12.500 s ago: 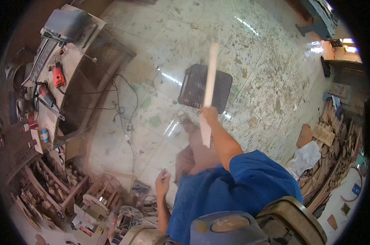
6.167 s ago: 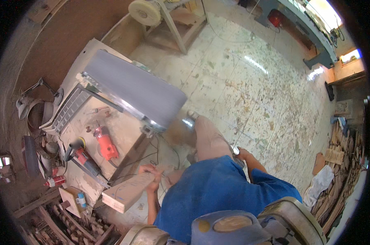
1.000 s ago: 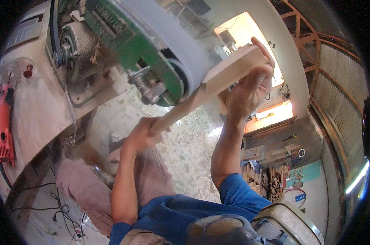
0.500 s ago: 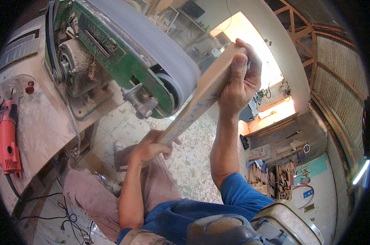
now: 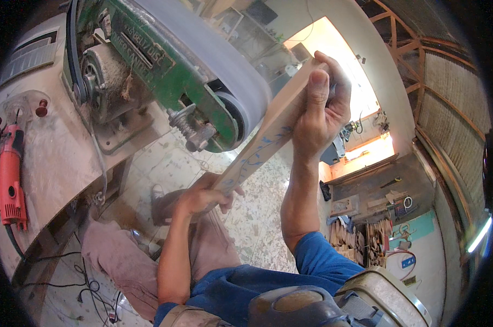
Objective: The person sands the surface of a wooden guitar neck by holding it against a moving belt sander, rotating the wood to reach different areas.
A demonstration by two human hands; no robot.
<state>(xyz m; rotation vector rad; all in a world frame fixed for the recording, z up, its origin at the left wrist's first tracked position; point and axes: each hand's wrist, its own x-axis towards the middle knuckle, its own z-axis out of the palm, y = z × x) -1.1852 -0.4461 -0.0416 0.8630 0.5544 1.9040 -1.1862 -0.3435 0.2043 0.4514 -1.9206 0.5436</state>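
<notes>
A long pale wooden piece (image 5: pixel 268 141) with blue drawn curves slants up to the right, against or very near the rounded end of a belt sander (image 5: pixel 162 80) with a green housing and grey belt. My left hand (image 5: pixel 205 197) grips its lower end, fingers wrapped round it. My right hand (image 5: pixel 322 111) holds the upper end, thumb along the near face and fingers round the tip. The sander's belt is blurred along its top. Whether the wood actually touches the belt I cannot tell exactly.
A dusty bench (image 5: pixel 50 163) on the left bears the sander and a red power tool (image 5: pixel 11 177). Cords (image 5: pixel 86 286) lie on the floor below. A bright opening (image 5: pixel 355 65) is beyond, and a wooden shelf area with stacked offcuts (image 5: pixel 360 240) stands at the right.
Earlier the wood was low, near the floor and bench. Now both hands hold it up at the sander. Over the last second its drawn face turned into view and my right hand shifted left.
</notes>
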